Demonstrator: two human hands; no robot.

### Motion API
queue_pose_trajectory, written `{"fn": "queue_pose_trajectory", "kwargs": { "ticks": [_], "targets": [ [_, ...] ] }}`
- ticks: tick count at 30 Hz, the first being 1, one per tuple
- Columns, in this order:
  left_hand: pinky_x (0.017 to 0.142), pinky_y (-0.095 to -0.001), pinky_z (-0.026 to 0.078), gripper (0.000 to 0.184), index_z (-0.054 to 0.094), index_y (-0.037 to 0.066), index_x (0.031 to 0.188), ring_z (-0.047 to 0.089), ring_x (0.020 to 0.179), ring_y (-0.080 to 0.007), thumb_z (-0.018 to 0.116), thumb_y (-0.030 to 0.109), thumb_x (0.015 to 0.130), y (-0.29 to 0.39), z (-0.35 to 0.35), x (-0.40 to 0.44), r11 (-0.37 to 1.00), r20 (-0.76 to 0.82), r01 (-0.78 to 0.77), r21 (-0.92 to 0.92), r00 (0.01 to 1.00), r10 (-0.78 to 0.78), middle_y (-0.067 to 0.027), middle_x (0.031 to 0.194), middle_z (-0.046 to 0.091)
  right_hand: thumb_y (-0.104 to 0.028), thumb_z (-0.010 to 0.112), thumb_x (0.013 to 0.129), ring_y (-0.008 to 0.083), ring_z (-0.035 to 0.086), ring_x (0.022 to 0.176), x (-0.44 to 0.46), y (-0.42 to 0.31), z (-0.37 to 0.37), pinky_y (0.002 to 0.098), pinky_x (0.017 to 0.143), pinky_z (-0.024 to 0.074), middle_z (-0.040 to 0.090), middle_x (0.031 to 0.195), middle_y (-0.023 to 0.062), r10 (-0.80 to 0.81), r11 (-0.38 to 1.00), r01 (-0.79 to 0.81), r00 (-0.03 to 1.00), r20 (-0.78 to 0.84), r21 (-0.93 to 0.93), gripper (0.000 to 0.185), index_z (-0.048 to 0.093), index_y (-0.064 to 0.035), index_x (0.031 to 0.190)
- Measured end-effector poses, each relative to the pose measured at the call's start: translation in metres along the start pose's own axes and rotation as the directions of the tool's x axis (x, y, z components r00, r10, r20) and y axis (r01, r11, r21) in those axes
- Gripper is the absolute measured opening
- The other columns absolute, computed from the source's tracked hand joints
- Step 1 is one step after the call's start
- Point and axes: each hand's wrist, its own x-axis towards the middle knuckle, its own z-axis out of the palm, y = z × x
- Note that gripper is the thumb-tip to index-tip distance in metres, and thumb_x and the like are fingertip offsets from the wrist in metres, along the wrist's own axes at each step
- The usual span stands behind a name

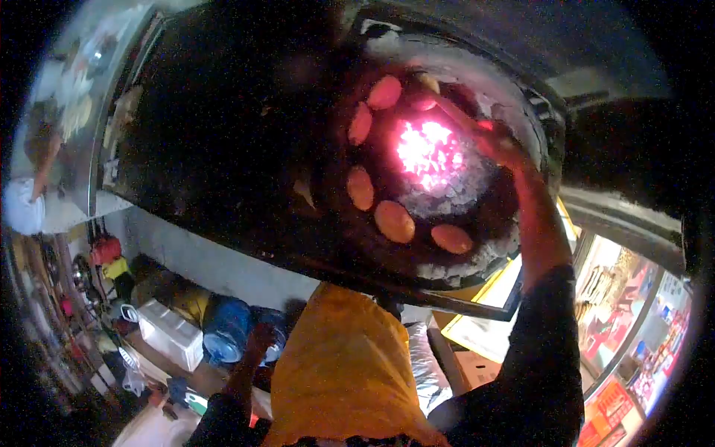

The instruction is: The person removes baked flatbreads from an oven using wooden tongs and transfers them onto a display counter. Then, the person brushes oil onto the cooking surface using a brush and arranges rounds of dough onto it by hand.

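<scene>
My right hand (503, 147) reaches over the glowing coals (430, 153) inside a round clay oven (514, 246). It is closed around a stick-like tool (458, 115) that points toward the far wall; its exact kind is unclear in the red glare. Oval flatbreads cling around the oven's inner wall, among them one at the near side (394, 221), one at the left (360, 188) and one at the upper left (385, 92). At the tool's far end, a pale round piece (427, 82) shows only partly. My left hand (261, 339) hangs low beside blue water jugs, its fingers too dark to make out.
A dark counter surface (223, 134) spreads left of the oven. Below stand a blue water jug (226, 328) and a white box (171, 334). A person's arm (48, 160) shows at far left. Yellow-orange cloth (342, 365) covers my front.
</scene>
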Motion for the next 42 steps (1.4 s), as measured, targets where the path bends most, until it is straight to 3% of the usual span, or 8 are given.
{"fn": "queue_pose_trajectory", "kwargs": {
  "ticks": [3, 6, 7, 9, 16, 29, 41, 42],
  "targets": [
    [0.060, -0.0378, 0.050, 0.027, 0.059, 0.008, 0.107, 0.059, 0.076, -0.0208, 0.046, 0.030, 0.097, 0.015, 0.007, 0.006, 0.972, -0.020, -0.025, 0.234, 0.999, 0.031, -0.0060, 0.096, 0.060, -0.040, 0.063, 0.086, 0.0177, 0.059, 0.066, -0.022, 0.002, -0.007, 0.0326, 0.057, 0.0494, 0.065, 0.077, 0.0054, -0.220, 0.930, 0.214, 0.975, 0.014, -0.298, 0.039, 0.065, -0.0031, 0.096],
    [0.057, -0.0378, 0.050, 0.028, 0.060, 0.008, 0.106, 0.059, 0.072, -0.0207, 0.045, 0.031, 0.098, 0.033, 0.018, 0.030, 0.827, 0.063, -0.099, 0.553, 0.995, 0.077, -0.0061, 0.094, 0.061, -0.045, 0.061, 0.089, 0.0153, 0.061, 0.081, -0.107, -0.025, -0.001, 0.0286, 0.076, 0.0493, 0.066, 0.086, 0.0069, -0.012, 0.966, 0.004, 0.999, 0.031, 0.258, 0.049, 0.062, -0.0018, 0.112],
    [0.056, -0.0379, 0.050, 0.028, 0.060, 0.008, 0.105, 0.059, 0.070, -0.0206, 0.045, 0.031, 0.098, 0.038, 0.021, 0.041, 0.664, 0.172, -0.200, 0.721, 0.979, 0.108, -0.0061, 0.094, 0.061, -0.047, 0.065, 0.086, 0.0135, 0.060, 0.079, -0.162, -0.074, 0.008, 0.0266, 0.074, 0.0491, 0.065, 0.082, 0.0053, 0.048, 0.998, -0.053, 0.992, -0.118, -0.040, 0.051, 0.065, -0.0018, 0.108],
    [0.054, -0.0379, 0.050, 0.029, 0.060, 0.008, 0.105, 0.059, 0.067, -0.0205, 0.045, 0.031, 0.098, 0.049, 0.040, 0.067, 0.211, 0.447, -0.461, 0.862, 0.887, 0.110, -0.0062, 0.093, 0.061, -0.040, 0.067, 0.086, 0.0120, 0.059, 0.079, -0.240, -0.057, 0.004, 0.0274, 0.071, 0.0518, 0.067, 0.094, 0.0084, 0.120, 0.931, -0.065, 0.984, -0.133, 0.359, 0.050, 0.062, 0.0036, 0.111],
    [0.043, -0.0395, 0.045, 0.036, 0.057, 0.002, 0.115, 0.055, 0.056, -0.0210, 0.060, 0.030, 0.092, 0.024, 0.141, 0.116, 0.790, 0.214, 0.036, 0.611, 0.954, -0.209, -0.0161, 0.083, 0.061, -0.031, 0.060, 0.091, 0.0143, 0.058, 0.075, -0.505, 0.061, 0.025, 0.0268, 0.069, 0.0479, 0.062, 0.081, 0.0055, 0.448, 0.637, 0.051, 0.787, -0.423, 0.769, 0.038, 0.059, 0.0016, 0.111],
    [0.051, -0.0372, 0.048, 0.032, 0.058, 0.003, 0.112, 0.053, 0.057, -0.0182, 0.063, 0.027, 0.091, -0.142, 0.289, -0.012, 0.278, -0.143, 0.119, 0.953, 0.988, 0.066, -0.0111, 0.080, 0.059, -0.036, 0.043, 0.098, 0.0246, 0.054, 0.064, -0.603, 0.308, -0.200, 0.0393, 0.059, 0.0525, 0.060, 0.085, 0.0160, 0.929, 0.197, 0.635, 0.123, -0.350, 0.747, 0.035, 0.050, -0.0043, 0.114],
    [0.049, -0.0307, 0.044, 0.025, 0.060, 0.003, 0.103, 0.055, 0.056, -0.0147, 0.063, 0.023, 0.089, -0.133, 0.189, -0.042, 0.070, -0.043, 0.031, 0.997, 0.981, 0.190, -0.0065, 0.077, 0.061, -0.043, 0.038, 0.097, 0.0275, 0.054, 0.091, -0.604, 0.385, -0.234, 0.0413, 0.073, 0.0538, 0.050, 0.120, 0.0158, 0.751, 0.148, 0.626, 0.432, -0.499, 0.765, 0.045, 0.039, -0.0167, 0.134],
    [0.049, -0.0310, 0.045, 0.025, 0.060, 0.003, 0.103, 0.055, 0.057, -0.0155, 0.063, 0.024, 0.089, -0.128, 0.179, -0.037, 0.388, 0.081, -0.097, 0.916, 0.995, 0.058, -0.0070, 0.077, 0.061, -0.045, 0.032, 0.099, 0.0277, 0.054, 0.107, -0.601, 0.377, -0.226, 0.0391, 0.075, 0.0526, 0.041, 0.137, 0.0164, 0.709, 0.241, 0.618, 0.414, -0.571, 0.748, 0.052, 0.032, -0.0124, 0.140]
  ]
}}
